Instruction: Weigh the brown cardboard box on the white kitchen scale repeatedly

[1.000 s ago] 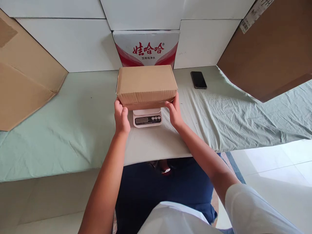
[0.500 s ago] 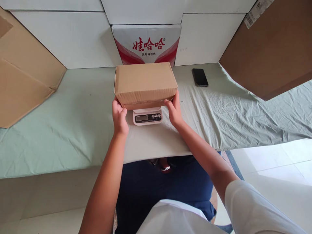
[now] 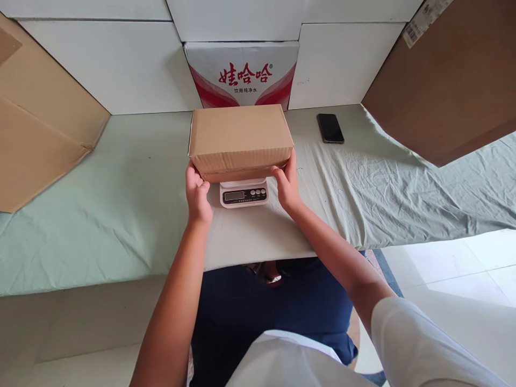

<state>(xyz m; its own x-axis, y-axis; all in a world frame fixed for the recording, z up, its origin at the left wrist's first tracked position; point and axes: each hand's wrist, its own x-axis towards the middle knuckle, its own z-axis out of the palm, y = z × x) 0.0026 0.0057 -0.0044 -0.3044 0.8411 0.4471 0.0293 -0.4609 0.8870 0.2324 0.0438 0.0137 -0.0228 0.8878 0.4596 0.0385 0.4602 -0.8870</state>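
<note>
Little has moved since the earlier frame: I still have the cardboard box (image 3: 241,137) on the white scale (image 3: 244,193), mid-table toward the back edge. My left hand (image 3: 197,196) and right hand (image 3: 287,185) clasp its lower front corners. I judge it light and rigid, corrugated and matte, best gripped at its short ends. The table (image 3: 121,188) wears wrinkled green cloth.

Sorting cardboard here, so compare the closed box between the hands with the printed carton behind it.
The brown box is plain cardboard; the printed carton is white with red characters. The brown box sits over the scale, with the left hand and right hand at its sides; the printed carton stands untouched against the wall.
</note>
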